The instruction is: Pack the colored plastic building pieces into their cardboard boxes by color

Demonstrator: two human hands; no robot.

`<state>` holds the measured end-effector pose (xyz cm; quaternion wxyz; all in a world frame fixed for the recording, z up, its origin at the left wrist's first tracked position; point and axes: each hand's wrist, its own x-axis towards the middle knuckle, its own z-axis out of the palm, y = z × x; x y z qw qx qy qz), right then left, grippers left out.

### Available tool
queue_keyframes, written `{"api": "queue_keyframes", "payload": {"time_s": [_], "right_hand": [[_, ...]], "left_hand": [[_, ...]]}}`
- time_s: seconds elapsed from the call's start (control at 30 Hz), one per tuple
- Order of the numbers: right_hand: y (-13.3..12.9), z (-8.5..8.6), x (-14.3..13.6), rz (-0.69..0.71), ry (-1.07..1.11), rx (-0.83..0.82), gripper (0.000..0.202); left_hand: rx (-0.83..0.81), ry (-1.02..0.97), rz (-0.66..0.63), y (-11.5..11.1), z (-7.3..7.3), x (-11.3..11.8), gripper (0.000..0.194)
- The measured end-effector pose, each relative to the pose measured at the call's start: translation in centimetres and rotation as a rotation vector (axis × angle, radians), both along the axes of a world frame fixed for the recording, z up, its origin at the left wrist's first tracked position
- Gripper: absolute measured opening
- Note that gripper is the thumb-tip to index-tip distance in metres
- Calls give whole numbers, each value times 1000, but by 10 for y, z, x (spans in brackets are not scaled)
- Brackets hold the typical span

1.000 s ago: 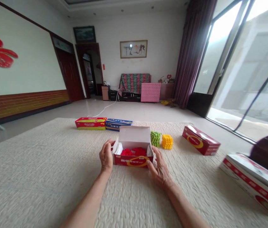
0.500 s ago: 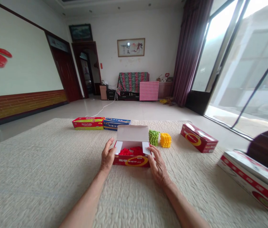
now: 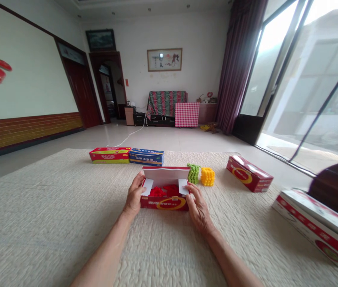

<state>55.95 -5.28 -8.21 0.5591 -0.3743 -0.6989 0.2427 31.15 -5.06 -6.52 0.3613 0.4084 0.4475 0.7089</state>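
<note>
A red cardboard box (image 3: pixel 163 204) with a yellow ring on its front sits on the mat before me. Its hinged lid (image 3: pixel 170 173) stands partly raised along the back edge, leaning toward me, and white side flaps (image 3: pixel 183 186) show at both ends. Inside lie bright red bumpy items (image 3: pixel 159 191), whose kind I cannot make out. My left hand (image 3: pixel 133 195) grips the box's left end, thumb by the left flap. At the right end, my right hand (image 3: pixel 199 207) holds the box with thumb and fingers near the right flap.
Behind the box are a green beaded block (image 3: pixel 194 174) and a yellow beaded cube (image 3: pixel 208 177). Farther back stand a red-and-green box (image 3: pixel 110 156) and a blue box (image 3: pixel 146 157). Another red box (image 3: pixel 249 174) and a large white-and-red carton (image 3: pixel 318 227) lie to the right.
The box lid has swung forward and down toward me, its red outer edge now showing. Both hands stay at the box's ends; the left fingers have risen slightly.
</note>
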Motion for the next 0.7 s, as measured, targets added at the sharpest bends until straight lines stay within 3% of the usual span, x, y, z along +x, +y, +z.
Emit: {"api": "queue_keyframes", "payload": {"time_s": [0.23,0.4,0.53,0.7], "right_hand": [[1,-4,-1,50,66,-96,40],[-3,1,-1,-86,1,69,52],[-6,7,-1,15,-69,136,39],[-3,7,-2,-15,-1,94,27]], "left_hand": [[-54,-48,-35,-5,4,1,48],[-79,-113,-80,-8,6,3,57],[-62,-130,-111,-9,5,2,57],[-29,-218,-155,-13,5,-2,52]]}}
